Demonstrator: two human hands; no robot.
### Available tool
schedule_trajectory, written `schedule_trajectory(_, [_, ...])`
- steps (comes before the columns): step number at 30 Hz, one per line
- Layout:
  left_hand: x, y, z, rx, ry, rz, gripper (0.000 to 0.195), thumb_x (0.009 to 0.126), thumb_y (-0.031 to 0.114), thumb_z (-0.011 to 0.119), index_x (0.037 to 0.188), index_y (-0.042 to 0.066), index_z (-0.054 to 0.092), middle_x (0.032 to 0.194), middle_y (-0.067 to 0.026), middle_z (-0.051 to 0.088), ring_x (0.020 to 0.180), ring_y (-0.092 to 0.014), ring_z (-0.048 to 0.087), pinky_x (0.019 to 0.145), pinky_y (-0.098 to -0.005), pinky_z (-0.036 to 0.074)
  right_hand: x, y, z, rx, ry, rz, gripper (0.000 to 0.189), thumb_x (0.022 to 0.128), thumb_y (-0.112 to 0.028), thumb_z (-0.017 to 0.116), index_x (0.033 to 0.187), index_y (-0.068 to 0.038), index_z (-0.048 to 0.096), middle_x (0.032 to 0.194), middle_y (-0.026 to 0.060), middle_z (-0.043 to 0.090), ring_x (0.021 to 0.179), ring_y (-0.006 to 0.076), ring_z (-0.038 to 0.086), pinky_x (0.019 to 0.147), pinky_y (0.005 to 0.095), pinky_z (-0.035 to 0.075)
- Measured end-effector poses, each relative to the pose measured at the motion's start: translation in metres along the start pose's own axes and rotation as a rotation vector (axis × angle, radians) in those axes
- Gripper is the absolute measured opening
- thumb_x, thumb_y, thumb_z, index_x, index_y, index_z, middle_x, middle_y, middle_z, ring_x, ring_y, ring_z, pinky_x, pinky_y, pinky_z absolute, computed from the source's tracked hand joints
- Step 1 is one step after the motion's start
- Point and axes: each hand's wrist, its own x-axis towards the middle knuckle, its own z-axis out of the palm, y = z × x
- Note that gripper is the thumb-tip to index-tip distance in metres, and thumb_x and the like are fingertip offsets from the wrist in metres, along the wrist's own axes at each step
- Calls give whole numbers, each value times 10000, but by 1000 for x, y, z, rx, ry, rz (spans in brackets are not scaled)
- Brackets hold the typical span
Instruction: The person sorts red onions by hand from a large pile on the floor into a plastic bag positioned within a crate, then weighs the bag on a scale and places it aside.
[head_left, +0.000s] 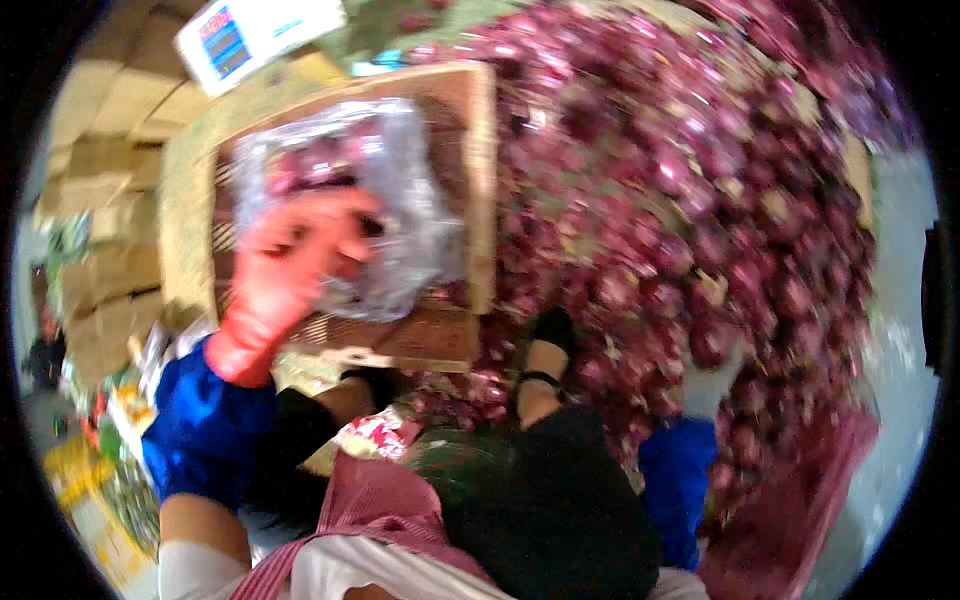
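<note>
My left hand (304, 259), in a red rubber glove with a blue sleeve cuff, is over a clear plastic bag (420, 225). Its fingers are bent, but blur hides whether anything is in them. Several red onions (319, 161) show inside the bag, which lies in a brown plastic crate (480, 187). To the right, my right hand (709, 386) wears a pale glove and a blue sleeve. It is at the onion heap with a red onion (712, 341) in its grasp.
A large heap of red onions (600, 150) spreads right of the crate and around my feet. Cardboard boxes (112, 262) are stacked at left. A white box (255, 37) bearing writing stands beyond the crate. Dark red mesh (780, 510) lies at lower right.
</note>
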Motion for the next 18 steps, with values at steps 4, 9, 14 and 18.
schedule_trajectory(4, [-32,8,15,-432,-543,-382,643,924,337,617,1467,138,336,1237,-120,582,1045,-213,619,838,-350,537,-101,-56,140,280,-335,175,676,835,-557,587,1310,-86,482,1258,110,549,1034,286,608,805,413,555])
schedule_trajectory(9, [-29,2,21,-951,-557,-281,748,909,527,560,1481,126,291,1426,-143,428,1294,-302,444,1026,-469,418,-141,-86,231,-110,-1058,-333,502,824,-170,675,1274,-7,524,1177,129,581,1044,209,600,844,308,511])
schedule_trajectory(14, [-12,-23,-44,-466,106,-167,559,926,400,568,1357,54,482,1286,-86,562,1172,-225,530,1037,-386,397,-106,-82,160,-323,-409,-453,172,894,-28,574,1057,-16,631,942,56,640,830,139,599,753,278,495])
schedule_trajectory(18, [44,-51,-64,205,123,163,630,898,273,669,1424,50,403,1337,-109,510,1129,-203,532,988,-330,417,-37,-63,36,-116,144,-266,260,891,-82,630,1131,6,582,984,73,640,823,163,616,758,312,499])
